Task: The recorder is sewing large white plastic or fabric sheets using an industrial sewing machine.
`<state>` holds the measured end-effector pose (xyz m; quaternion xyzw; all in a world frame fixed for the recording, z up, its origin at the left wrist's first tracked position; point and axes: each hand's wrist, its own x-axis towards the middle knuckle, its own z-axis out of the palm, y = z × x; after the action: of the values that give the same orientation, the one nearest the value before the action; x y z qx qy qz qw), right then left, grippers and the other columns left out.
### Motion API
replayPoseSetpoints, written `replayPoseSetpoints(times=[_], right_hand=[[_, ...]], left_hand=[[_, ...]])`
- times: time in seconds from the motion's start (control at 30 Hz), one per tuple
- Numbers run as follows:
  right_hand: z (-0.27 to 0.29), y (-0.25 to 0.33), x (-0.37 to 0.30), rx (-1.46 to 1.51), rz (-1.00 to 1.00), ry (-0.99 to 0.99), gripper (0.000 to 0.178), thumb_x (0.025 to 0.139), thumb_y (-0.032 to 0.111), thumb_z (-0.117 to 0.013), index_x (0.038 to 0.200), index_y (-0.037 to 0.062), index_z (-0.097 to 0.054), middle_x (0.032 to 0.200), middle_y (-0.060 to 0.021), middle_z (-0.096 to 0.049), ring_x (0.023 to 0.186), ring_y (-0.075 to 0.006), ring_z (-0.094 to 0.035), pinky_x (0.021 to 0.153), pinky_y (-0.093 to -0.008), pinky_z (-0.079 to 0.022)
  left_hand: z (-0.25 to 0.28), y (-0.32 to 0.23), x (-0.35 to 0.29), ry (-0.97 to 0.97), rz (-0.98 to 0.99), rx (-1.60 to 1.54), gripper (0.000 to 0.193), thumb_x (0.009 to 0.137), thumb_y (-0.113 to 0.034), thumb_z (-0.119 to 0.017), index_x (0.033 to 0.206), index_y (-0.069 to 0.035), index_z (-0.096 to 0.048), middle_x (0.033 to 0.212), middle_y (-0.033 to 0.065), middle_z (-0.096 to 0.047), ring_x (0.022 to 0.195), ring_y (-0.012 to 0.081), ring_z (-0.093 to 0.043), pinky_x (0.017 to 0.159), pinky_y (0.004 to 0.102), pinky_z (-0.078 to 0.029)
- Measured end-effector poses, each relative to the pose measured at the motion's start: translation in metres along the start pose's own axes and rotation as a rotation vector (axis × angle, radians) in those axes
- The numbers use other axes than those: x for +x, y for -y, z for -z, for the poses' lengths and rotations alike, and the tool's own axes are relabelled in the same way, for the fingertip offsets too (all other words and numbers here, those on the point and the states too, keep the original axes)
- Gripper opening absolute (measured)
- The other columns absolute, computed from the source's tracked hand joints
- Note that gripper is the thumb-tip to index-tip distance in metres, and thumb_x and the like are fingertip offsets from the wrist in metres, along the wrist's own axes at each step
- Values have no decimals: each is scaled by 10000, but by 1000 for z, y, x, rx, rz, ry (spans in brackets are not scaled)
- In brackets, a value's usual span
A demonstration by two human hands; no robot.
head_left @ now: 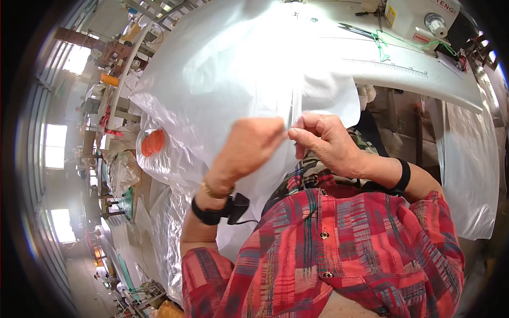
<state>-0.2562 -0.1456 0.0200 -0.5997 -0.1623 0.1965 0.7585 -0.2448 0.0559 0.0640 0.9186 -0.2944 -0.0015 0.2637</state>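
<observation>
A large translucent white plastic sheet (pixel 212 79) spreads over the sewing table and down toward my lap. My left hand (pixel 252 146) is closed at the sheet's folded edge, back of the hand upward and slightly blurred; its fingertips are partly hidden. Right beside it, my right hand (pixel 328 143) pinches the same edge between thumb and forefinger, the other fingers curled. The two hands nearly touch. From between them the narrow fold runs away toward the bright lamp-lit spot under the sewing machine's needle area (pixel 294 8).
A white sewing machine head (pixel 424 21) with a round knob stands at the far right. Black thread snips (pixel 356 30) on a green cord lie near it. Ruler marks (pixel 392 66) line the table edge. More plastic sheeting (pixel 469 169) hangs at right; an orange-red piece (pixel 152 143) lies at left.
</observation>
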Motion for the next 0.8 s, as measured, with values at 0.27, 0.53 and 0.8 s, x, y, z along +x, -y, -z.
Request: replayPoseSetpoints(times=[0.27,0.53,0.8], right_hand=[[11,-21,-1,-962,92,281,261,938,246,-570,851,5,-615,696,-239,-627,681,-398,-642,634,-502,-486],[0,-10,10,-1076,205,354,282,927,248,-580,804,-6,-588,614,-209,-604,607,-410,-628,572,-495,-487],[-4,-16,11,-1036,211,415,250,890,212,-598,792,-18,-589,613,-207,-602,597,-405,-631,576,-494,-497]], left_hand=[[-59,23,-26,113,335,-384,105,946,-55,-558,1011,27,-551,667,69,-588,622,84,-547,535,256,-441],[-64,21,-33,-43,344,-607,109,991,-59,-515,1037,17,-580,744,0,-591,688,45,-537,581,216,-432],[-64,22,-34,-110,376,-788,112,995,-104,-567,999,-2,-614,795,-46,-589,712,17,-493,615,186,-402]])
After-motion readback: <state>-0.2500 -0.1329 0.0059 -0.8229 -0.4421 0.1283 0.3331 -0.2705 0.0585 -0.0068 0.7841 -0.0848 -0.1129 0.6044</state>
